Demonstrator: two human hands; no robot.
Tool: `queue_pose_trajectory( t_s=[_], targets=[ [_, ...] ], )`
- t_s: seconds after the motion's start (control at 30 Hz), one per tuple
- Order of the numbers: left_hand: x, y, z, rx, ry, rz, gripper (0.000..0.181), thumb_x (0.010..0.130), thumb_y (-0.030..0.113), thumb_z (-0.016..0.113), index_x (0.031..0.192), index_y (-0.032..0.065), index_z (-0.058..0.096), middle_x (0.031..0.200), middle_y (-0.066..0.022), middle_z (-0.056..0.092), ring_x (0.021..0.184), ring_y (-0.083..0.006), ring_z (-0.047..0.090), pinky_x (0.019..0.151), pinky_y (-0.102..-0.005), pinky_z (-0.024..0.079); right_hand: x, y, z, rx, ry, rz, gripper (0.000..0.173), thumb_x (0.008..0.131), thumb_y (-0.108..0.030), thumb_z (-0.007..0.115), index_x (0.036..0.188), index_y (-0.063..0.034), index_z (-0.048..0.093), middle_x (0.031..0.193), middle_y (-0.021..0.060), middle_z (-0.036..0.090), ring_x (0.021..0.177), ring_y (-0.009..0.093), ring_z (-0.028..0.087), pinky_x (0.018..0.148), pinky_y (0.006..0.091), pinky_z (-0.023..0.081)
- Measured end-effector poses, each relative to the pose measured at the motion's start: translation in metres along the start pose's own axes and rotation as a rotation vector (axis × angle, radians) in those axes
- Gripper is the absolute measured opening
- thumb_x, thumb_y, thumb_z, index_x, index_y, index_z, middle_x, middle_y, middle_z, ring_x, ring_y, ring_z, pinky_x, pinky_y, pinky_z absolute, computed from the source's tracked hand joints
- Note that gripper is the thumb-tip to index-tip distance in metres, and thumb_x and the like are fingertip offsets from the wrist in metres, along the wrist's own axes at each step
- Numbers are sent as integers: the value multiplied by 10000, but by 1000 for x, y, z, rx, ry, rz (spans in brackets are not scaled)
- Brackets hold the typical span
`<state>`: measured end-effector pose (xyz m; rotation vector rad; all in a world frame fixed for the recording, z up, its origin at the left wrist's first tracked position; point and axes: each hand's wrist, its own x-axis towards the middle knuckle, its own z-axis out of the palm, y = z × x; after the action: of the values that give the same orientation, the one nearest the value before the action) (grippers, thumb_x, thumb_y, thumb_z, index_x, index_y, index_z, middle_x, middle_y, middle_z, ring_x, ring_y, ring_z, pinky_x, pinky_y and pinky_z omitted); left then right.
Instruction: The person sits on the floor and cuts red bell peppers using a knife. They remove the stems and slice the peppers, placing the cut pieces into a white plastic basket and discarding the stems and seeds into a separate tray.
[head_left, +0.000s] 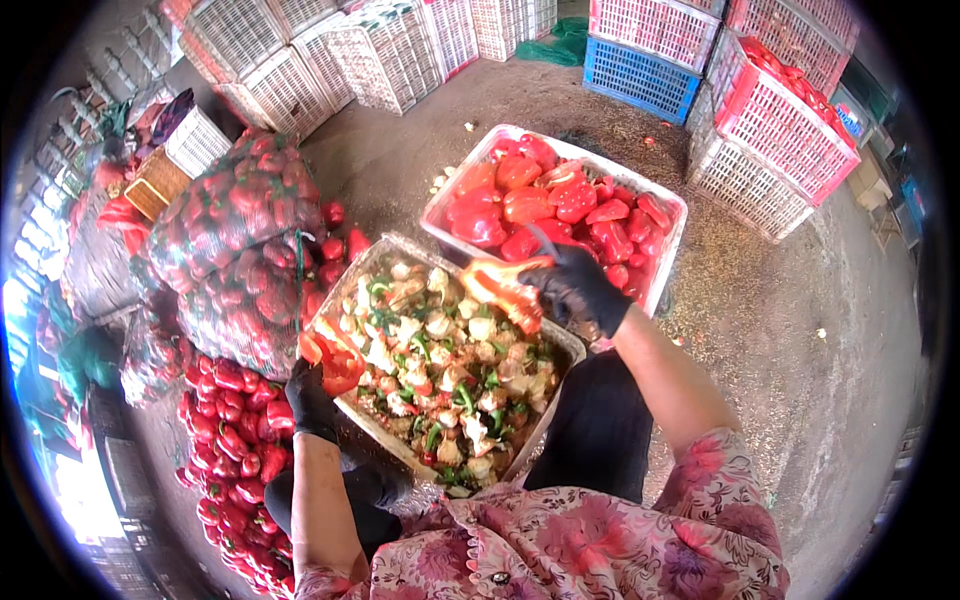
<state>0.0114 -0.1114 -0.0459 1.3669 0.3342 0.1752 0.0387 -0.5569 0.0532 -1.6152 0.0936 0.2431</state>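
Note:
My left hand (309, 401), in a black glove, grips an opened red bell pepper piece (335, 360) at the left rim of a crate. My gloved right hand (581, 289) holds another opened pepper piece (508, 286), its pale inner side showing. A thin grey blade (543, 241) sticks up from the same hand; its handle is hidden. Below both hands stands the crate (390, 450) of pepper cores (450, 360) with green stems and seeds. Just beyond it, a white-rimmed crate (679, 225) holds cut red peppers (570, 199).
Whole red peppers (236, 457) lie heaped at the left, below filled mesh sacks (232, 247). White plastic crates (390, 60) are stacked at the back. A blue crate (641, 79) and a pepper-filled crate (787, 124) stand at the right. Seeds litter the concrete floor (720, 315).

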Motion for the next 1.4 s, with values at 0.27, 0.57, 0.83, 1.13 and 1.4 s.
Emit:
queue_pose_trajectory(
  t_s=[0.27, 0.57, 0.83, 1.13, 1.4],
  targets=[
    [120, 62, 236, 516, -95, 705, 449, 820, 26, 558, 1264, -26, 520, 1124, -164, 627, 1010, -233, 599, 881, -301, 461, 71, -20, -104, -63, 376, -155, 323, 786, -242, 699, 1052, -71, 635, 732, 29, 616, 468, 119, 513, 436, 281, 422],
    [208, 15, 460, 987, -121, 1414, 501, 840, 10, 444, 1340, 26, 422, 921, -196, 612, 755, -366, 600, 644, -462, 474, 213, 14, -158, -1163, 879, -560, 280, 849, -332, 607, 1010, -104, 608, 789, 133, 632, 684, 324, 640, 619, 440, 503],
    [230, -95, 437, 1115, -647, 1009, 804, 804, 62, 572, 1470, -6, 127, 1500, -280, 174, 1367, -419, 254, 1150, -407, 207, 251, 82, -140, -1315, 159, -340, 261, 833, -311, 604, 1015, -129, 565, 865, 153, 640, 753, 339, 645, 663, 465, 495],
    [254, -104, 451, 1393, -721, 1132, 403, 877, 242, 532, 1144, -58, 558, 1379, -392, 247, 1268, -499, 323, 1091, -498, 263, 273, 84, -143, -1164, 156, -288, 269, 840, -331, 635, 967, -100, 582, 850, 112, 646, 858, 283, 636, 740, 422, 471],
    [240, -112, 436, 1193, -606, 1116, 409, 845, 160, 565, 1214, -13, 530, 1438, -353, 219, 1302, -501, 290, 1099, -480, 258, 336, 28, -174, -632, 315, -369, 341, 826, -186, 621, 1147, -82, 579, 692, 30, 576, 595, 96, 496, 579, 289, 440]
  ],
)
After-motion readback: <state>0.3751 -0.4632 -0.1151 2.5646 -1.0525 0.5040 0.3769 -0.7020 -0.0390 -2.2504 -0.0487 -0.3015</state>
